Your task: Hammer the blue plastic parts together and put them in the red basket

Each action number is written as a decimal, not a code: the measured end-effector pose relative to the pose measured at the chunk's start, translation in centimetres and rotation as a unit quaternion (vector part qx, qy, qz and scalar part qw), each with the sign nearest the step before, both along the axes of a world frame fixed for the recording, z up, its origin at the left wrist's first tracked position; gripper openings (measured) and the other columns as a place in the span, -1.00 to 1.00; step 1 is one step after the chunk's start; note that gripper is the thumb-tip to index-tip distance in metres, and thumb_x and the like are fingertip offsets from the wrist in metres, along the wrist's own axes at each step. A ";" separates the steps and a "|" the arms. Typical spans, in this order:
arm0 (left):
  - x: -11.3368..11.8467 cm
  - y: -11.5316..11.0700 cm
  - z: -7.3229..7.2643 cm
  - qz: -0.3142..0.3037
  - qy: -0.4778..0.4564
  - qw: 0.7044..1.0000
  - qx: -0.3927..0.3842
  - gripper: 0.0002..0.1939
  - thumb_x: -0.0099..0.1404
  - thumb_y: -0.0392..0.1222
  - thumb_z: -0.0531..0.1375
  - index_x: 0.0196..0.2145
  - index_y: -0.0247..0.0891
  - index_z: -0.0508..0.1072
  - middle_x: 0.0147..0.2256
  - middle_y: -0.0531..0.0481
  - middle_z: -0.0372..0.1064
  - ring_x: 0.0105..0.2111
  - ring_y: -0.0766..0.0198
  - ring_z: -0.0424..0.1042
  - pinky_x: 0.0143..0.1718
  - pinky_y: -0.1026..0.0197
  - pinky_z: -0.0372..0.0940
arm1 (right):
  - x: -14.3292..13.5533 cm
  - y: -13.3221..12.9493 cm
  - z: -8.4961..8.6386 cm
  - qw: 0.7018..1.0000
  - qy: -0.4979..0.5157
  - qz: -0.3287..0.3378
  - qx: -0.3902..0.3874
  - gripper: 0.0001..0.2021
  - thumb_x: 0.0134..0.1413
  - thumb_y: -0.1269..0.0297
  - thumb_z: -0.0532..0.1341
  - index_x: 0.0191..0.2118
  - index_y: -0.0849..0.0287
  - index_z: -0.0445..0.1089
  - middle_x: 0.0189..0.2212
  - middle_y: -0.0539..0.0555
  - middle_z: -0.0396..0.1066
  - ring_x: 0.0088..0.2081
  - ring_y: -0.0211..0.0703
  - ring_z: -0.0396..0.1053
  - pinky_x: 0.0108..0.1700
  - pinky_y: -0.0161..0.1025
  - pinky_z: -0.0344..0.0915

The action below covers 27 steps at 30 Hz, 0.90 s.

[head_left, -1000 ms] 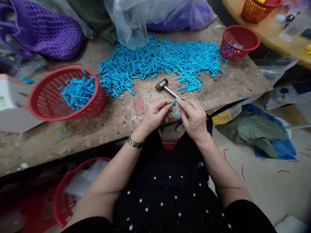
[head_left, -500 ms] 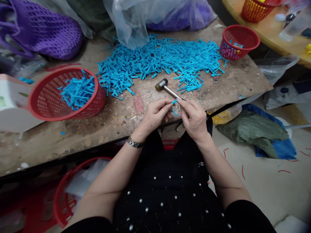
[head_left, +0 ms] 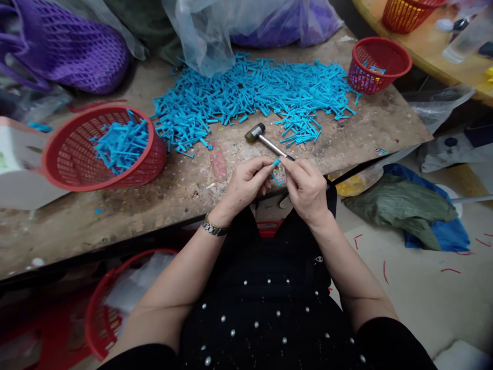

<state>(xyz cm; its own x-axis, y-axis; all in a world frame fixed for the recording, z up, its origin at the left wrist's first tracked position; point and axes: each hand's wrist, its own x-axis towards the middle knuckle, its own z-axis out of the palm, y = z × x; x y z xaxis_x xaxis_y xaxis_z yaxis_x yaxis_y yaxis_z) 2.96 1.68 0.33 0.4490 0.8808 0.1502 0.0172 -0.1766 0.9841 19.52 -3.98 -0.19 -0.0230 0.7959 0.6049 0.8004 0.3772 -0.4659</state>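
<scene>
Between my two hands, at the table's front edge, is a small blue plastic piece [head_left: 276,162]. My left hand [head_left: 250,180] pinches it from one side between thumb and forefinger. From the other side my right hand [head_left: 307,186] closes its fingertips on the same piece. A hammer [head_left: 269,144] with a short cylindrical head and a metal shaft lies on the table just beyond; its handle end is partly hidden behind my right hand. Farther back spreads a large heap of similar blue plastic pieces [head_left: 246,92].
A red basket [head_left: 57,174] holding blue pieces stands on the wooden table [head_left: 154,210] at left. Another red basket [head_left: 400,61] is at back right. Plastic bags [head_left: 204,41] and a purple mesh bag [head_left: 84,51] line the back. Below left sits a red basket [head_left: 94,318].
Both hands stay almost in place with the blue plastic piece between them. The whole view has shifted very slightly; nothing else has visibly moved.
</scene>
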 end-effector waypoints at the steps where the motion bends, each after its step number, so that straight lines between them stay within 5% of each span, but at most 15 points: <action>1: 0.0 0.0 0.0 0.002 0.002 1.000 0.005 -0.67 0.37 0.12 0.26 -0.23 -0.22 0.55 -0.60 0.12 0.35 -0.70 0.44 0.29 -0.69 0.40 0.18 | 0.0 0.0 0.0 1.000 -0.004 -0.003 0.003 -0.65 0.38 0.39 0.06 0.11 0.13 0.51 -0.25 0.15 0.47 -0.20 -0.06 0.45 -0.11 -0.14 0.41; 13: -0.1 0.3 1.2 0.022 0.087 0.991 0.095 -0.78 0.39 -0.09 0.19 -0.37 -0.24 0.50 -0.59 0.13 0.26 -0.58 0.38 0.26 -0.53 0.31 0.16 | 0.0 0.1 0.0 0.999 -0.040 0.016 0.009 -0.65 0.37 0.44 0.03 0.09 0.20 0.50 -0.23 0.16 0.50 -0.20 -0.08 0.46 -0.14 -0.18 0.40; 20: 0.1 0.3 1.1 0.006 0.102 0.993 0.062 -0.75 0.38 -0.14 0.18 -0.46 -0.24 0.42 -0.62 0.12 0.26 -0.59 0.37 0.26 -0.51 0.29 0.15 | 0.5 0.1 -0.6 0.997 -0.070 0.024 -0.011 -0.66 0.37 0.42 0.04 0.09 0.21 0.50 -0.19 0.17 0.53 -0.18 -0.08 0.47 -0.12 -0.19 0.41; 27: 0.3 0.4 1.2 -0.017 0.086 0.995 -0.042 -0.78 0.40 -0.07 0.16 -0.32 -0.24 0.49 -0.65 0.15 0.28 -0.69 0.43 0.22 -0.63 0.35 0.11 | 0.3 0.3 -0.7 0.998 0.041 0.019 -0.034 -0.69 0.39 0.37 0.03 0.04 0.15 0.49 -0.19 0.16 0.54 -0.15 -0.07 0.50 -0.06 -0.12 0.45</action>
<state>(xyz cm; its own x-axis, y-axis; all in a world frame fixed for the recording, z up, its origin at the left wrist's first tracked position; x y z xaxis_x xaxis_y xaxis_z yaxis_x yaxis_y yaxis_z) 3.21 2.12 1.57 0.4910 0.8711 -0.0055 0.1827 -0.0968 0.9784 19.81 -3.68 -0.86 -0.0060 0.8348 0.5505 0.7439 0.3716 -0.5554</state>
